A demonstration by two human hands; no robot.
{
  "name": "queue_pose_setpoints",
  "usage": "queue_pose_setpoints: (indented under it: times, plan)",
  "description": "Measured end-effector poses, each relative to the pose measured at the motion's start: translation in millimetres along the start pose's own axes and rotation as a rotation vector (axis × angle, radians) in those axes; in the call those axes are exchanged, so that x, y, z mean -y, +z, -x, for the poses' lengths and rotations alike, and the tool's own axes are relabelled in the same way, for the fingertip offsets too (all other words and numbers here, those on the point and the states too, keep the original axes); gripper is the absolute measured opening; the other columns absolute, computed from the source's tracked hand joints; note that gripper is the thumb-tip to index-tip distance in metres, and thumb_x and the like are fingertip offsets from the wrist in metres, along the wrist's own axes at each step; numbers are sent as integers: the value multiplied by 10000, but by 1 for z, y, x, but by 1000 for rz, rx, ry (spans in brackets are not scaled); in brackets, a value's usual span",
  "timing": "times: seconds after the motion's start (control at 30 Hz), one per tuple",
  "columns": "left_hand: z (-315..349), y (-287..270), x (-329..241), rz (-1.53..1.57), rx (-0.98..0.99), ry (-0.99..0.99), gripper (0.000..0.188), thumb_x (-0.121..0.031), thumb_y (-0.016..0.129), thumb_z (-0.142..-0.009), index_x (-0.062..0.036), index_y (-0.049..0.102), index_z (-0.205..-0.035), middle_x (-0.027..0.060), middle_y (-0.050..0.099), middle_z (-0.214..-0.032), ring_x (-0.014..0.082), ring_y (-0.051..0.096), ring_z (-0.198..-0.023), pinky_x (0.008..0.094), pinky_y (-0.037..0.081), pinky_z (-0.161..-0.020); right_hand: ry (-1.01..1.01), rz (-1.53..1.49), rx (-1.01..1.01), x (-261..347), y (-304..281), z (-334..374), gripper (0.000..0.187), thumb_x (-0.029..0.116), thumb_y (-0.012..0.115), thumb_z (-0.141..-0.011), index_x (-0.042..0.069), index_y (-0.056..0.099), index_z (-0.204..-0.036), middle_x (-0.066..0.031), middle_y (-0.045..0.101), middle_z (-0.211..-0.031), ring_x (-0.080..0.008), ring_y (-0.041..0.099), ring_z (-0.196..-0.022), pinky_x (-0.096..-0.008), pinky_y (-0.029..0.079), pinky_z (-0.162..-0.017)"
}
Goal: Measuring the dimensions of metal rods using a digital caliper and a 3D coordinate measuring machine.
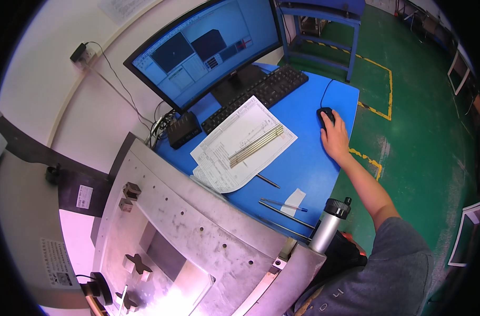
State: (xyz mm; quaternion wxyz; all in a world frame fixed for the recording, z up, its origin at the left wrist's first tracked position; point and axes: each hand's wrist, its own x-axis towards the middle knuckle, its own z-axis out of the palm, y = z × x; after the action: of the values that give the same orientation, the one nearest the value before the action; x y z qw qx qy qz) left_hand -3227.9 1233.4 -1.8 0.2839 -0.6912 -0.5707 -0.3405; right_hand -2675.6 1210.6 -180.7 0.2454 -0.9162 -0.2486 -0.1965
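Observation:
My right hand (335,138) rests over a black computer mouse (321,117) near the right edge of the blue table (313,152), its fingers laid along the mouse. My left hand does not show. Left of the mouse, several slim brass-coloured rods (257,146) lie side by side on printed drawing sheets (213,152). Behind them are a black keyboard (285,81), partly under the paper, and a lit monitor (208,45) with dark image panels.
A grey metal measuring stage (187,221) fills the near left, bearing small cross-shaped metal blocks (138,264). A silver cylinder with a black knob (337,208) stands at its right corner. A pen (285,204), a paper scrap (294,200) and a black box (183,130) sit on the table.

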Motion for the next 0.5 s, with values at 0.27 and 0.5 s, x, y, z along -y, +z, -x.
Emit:
queue_pose_setpoints:
  times: [0.27,0.5]
  plan:
    - [9,11,9,83,-139,90,350,-292,329,-871,-8,530,-909,165,436,-1012,286,478,-905,456,389,-779,-9,-9,-39,4,7,-2,492,102,534,-730,131,389,-1199,-196,318,-1220,-352,364,-1072,-404,348,-888]
    - [13,14,19,-4,-119,-6,355,-317,349,-867,-17,531,-927,152,480,-964,287,489,-901,448,414,-749,22,-32,-12,4,7,-3,482,97,530,-728,124,392,-1190,-198,310,-1222,-355,364,-1067,-405,352,-886]
